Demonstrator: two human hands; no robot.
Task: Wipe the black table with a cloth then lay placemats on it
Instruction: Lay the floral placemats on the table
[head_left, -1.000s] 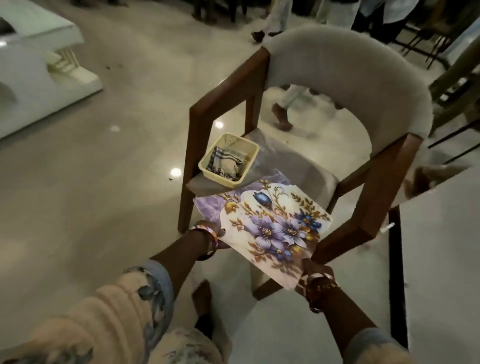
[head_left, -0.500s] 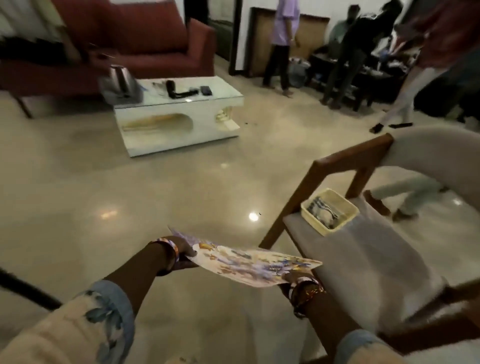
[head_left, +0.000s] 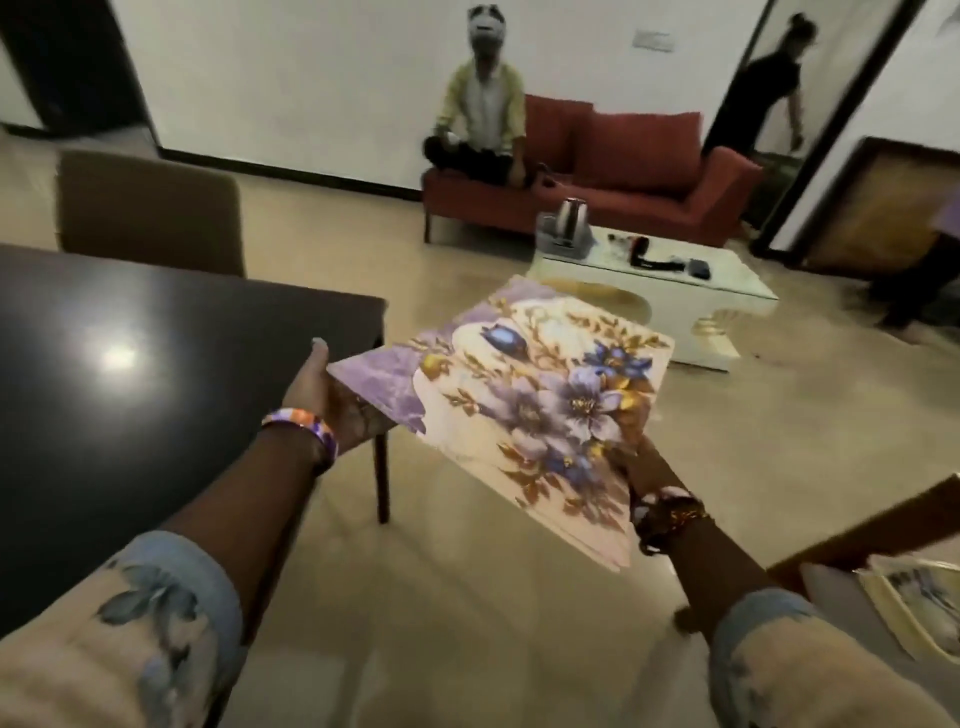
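Left of the gripping fingers (head_left: 317, 358) lies the tabletop (head_left: 156, 364); both hands hold the placemats (head_left: 524, 405), left hand (head_left: 332, 400) nearer.

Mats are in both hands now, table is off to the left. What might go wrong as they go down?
1. The placemats are a stack held only at two edges, by the left hand and right hand; the far corner is unsupported and the stack may fan or slip.
2. They hang over the floor, right of the black table; swinging left, they may catch the table's corner.
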